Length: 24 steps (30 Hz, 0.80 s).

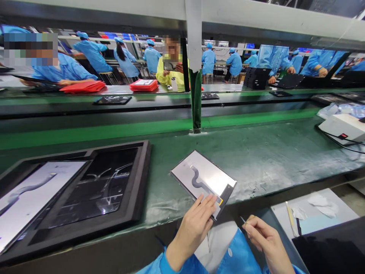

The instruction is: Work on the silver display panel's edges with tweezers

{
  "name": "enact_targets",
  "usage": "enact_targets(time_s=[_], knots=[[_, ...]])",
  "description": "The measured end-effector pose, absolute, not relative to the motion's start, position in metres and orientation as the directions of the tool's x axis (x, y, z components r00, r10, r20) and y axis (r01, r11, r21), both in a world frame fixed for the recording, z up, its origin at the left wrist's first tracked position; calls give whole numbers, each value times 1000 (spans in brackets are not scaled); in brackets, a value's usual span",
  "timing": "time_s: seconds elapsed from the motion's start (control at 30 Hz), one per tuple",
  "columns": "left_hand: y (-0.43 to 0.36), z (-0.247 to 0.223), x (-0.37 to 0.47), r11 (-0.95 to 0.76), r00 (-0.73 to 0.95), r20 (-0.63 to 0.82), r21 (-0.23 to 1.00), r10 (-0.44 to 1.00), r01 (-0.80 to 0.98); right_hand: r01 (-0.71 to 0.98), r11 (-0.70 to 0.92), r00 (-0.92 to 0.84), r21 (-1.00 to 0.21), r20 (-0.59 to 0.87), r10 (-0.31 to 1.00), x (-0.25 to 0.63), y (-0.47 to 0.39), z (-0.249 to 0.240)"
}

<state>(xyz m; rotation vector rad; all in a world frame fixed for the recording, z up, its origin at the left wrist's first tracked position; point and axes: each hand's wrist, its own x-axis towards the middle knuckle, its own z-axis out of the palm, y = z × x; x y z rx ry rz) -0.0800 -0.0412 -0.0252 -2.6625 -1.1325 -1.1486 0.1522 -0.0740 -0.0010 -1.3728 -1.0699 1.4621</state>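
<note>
A display panel (pixel 212 173) with a pale back and a dark curved ribbon cable (pixel 196 178) lies at a slant at the front edge of the green bench. My left hand (pixel 195 224) grips its near edge, fingers laid over the top beside a yellow-edged strip (pixel 219 200); the thumb is mostly hidden. To the right, apart from the panel, my right hand (pixel 265 238) is closed in a pinch on a thin pointed tool (pixel 243 220). Only the tool's tip shows, so its kind is unclear.
At left, a black foam tray (pixel 144 171) bears another panel (pixel 54 179) and a dark glossy sheet (pixel 99 182). A white box with a red switch (pixel 343 129) and cables stands at right. A metal post (pixel 196 102) rises behind the panel. Co-workers sit beyond the line.
</note>
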Motion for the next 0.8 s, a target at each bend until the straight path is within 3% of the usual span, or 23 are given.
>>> enact_targets(time_s=[0.57, 0.8], knots=[[-42, -21, -79, -731, 456, 658, 218, 599, 647, -70, -272, 64, -960, -276, 959, 150, -76, 13], [-39, -25, -64, -690, 456, 664, 125, 592, 713, -44, -169, 87, -985, -173, 981, 150, -72, 4]])
